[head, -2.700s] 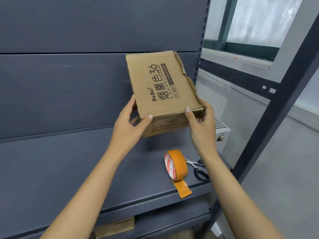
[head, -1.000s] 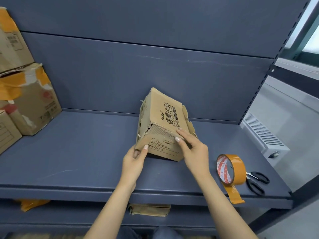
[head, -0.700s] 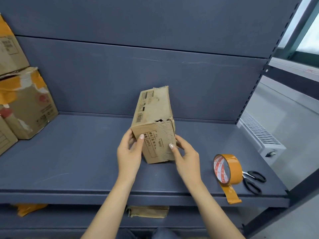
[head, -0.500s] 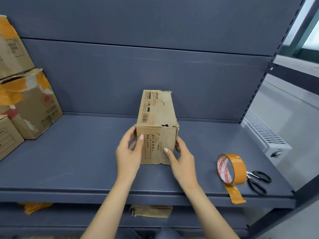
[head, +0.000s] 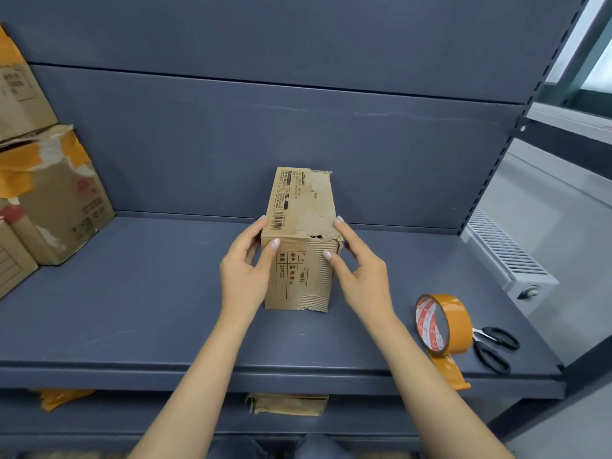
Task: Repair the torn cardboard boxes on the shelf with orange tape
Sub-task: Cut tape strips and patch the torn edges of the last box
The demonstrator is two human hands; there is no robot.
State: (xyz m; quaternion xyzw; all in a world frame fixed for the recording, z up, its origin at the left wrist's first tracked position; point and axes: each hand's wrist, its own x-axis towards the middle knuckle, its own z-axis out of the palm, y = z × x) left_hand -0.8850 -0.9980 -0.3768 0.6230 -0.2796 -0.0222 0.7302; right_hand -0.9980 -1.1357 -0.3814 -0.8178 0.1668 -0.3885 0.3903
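- Shelf (head: 132, 309): I see taped boxes (head: 49, 193) stacked far left.
- Box (head: 299, 246) stands mid-shelf, top edge torn.
- Left hand (head: 246, 270), right hand (head: 361, 273): fingers grasping box sides.
- Tape (head: 443, 324) right, touching scissors (head: 493, 347).

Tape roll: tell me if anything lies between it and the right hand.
Nothing visible does. The right hand holds the box; bare shelf runs from it to the tape roll. The scissors lie beyond the roll.
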